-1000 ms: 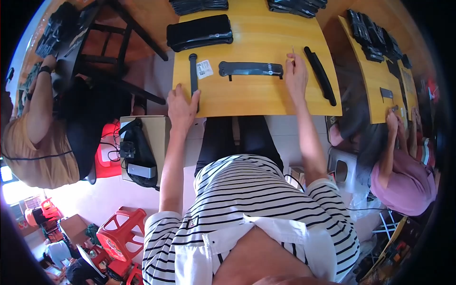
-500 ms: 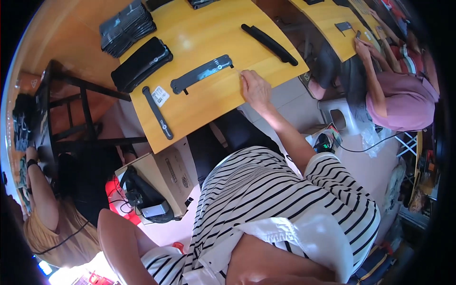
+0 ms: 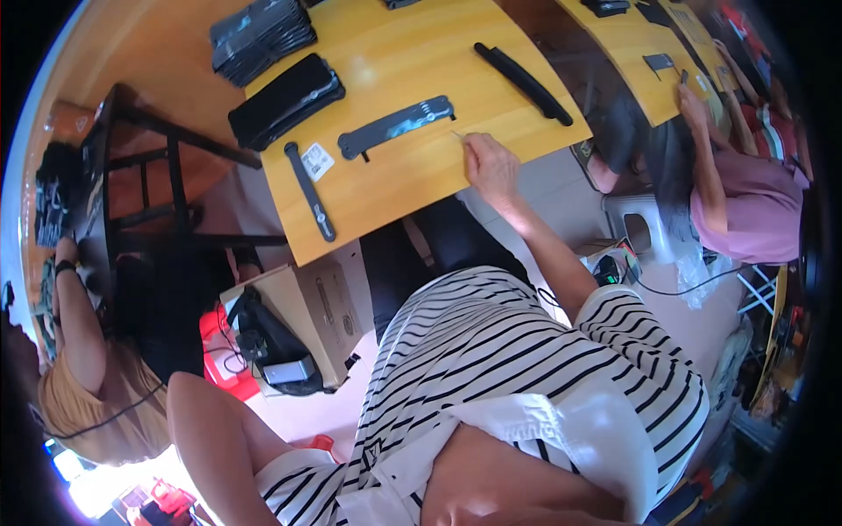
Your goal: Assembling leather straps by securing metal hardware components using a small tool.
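Note:
My right hand is over the front edge of the yellow table, its thumb and forefinger pinched on a thin, pale, pointed piece. That piece is too small to name. Just left of its tip lies a dark strap with a shiny surface, rounded ends and two short black tabs at its lower edge. Further left are a narrow black strap and a white printed label beside it. My left upper arm and bent elbow show at the lower left; the left hand is out of the picture.
On the yellow table stand a stack of dark plastic-wrapped packs, a black pile and a long black strip. An open cardboard box sits below. Co-workers sit at left and right, near a grey stool.
The whole view has shifted, so the table and its things appear further right. My right hand has drawn slightly toward me, still pinching the thin piece. The straps lie as before.

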Demonstrator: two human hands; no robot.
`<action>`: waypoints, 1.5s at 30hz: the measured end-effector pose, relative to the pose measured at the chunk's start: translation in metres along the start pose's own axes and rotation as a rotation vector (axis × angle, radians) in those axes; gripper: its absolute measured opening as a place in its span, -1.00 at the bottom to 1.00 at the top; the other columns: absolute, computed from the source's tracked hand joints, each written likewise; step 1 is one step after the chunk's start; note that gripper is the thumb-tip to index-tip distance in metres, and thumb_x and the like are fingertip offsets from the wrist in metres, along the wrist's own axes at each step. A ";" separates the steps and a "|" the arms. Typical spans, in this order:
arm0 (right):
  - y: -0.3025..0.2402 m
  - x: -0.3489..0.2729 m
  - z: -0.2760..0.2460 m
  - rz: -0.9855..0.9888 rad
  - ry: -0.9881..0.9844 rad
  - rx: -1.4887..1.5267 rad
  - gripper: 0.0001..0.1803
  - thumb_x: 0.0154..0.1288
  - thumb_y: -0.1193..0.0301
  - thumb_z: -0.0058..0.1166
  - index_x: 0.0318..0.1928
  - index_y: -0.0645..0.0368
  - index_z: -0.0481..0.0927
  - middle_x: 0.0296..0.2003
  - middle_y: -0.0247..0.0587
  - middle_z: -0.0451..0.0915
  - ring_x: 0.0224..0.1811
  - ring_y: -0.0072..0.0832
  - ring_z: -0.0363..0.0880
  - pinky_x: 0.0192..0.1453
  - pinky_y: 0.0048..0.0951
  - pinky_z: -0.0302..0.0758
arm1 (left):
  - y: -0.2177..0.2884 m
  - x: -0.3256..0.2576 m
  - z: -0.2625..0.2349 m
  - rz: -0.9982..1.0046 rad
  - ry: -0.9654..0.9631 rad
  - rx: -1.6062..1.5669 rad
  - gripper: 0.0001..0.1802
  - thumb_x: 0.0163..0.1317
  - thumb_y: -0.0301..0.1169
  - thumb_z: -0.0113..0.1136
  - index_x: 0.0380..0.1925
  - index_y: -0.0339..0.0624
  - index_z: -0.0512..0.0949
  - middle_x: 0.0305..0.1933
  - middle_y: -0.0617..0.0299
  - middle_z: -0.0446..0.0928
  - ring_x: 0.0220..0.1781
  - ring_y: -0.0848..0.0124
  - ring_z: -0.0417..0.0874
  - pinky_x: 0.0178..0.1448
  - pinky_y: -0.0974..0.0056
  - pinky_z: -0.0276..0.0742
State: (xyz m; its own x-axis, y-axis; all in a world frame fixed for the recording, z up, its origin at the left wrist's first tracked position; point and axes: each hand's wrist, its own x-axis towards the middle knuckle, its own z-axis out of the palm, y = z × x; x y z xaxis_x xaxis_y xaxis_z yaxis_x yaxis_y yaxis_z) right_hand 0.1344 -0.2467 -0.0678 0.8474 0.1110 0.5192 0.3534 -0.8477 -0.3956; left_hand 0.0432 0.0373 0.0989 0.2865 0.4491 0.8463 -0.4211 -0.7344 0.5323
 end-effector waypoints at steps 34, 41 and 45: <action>-0.135 -0.002 -0.026 0.119 -0.750 1.137 -0.52 0.09 0.53 0.07 0.05 0.18 0.29 -0.60 -0.31 0.33 -0.50 -0.58 0.35 -0.42 -0.56 0.29 | 0.008 -0.091 -0.026 -1.197 -0.528 -0.245 -0.75 0.30 -0.33 -0.04 -0.15 -0.27 0.45 -0.30 0.21 0.49 -0.33 0.55 0.50 -0.30 0.45 0.40; -0.135 -0.008 -0.033 -0.016 -0.646 1.135 -0.62 0.11 0.51 0.08 -0.03 0.20 0.38 -0.50 -0.32 0.37 -0.50 -0.63 0.35 -0.42 -0.62 0.30 | 0.004 -0.112 -0.005 -1.447 -0.459 -0.776 -0.70 0.29 -0.28 0.01 -0.16 -0.30 0.48 -0.32 0.15 0.58 -0.32 0.48 0.62 -0.22 0.45 0.55; -0.116 0.007 -0.058 0.263 -0.825 1.203 -0.66 0.27 0.48 -0.09 0.06 0.22 0.40 -0.38 -0.41 0.38 -0.55 -0.75 0.25 -0.53 -0.71 0.19 | 0.002 -0.103 -0.006 -1.474 -0.345 -0.804 -0.72 0.30 -0.29 -0.01 -0.21 -0.31 0.47 -0.28 0.02 0.60 -0.32 0.38 0.67 -0.22 0.40 0.62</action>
State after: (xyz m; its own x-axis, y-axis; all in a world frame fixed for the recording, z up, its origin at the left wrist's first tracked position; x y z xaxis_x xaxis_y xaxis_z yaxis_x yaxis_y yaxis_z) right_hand 0.0759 -0.1778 0.0260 0.7720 0.6318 -0.0688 -0.0831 -0.0070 -0.9965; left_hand 0.0075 -0.0073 0.0135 0.9121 0.2591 -0.3178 0.0859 0.6370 0.7661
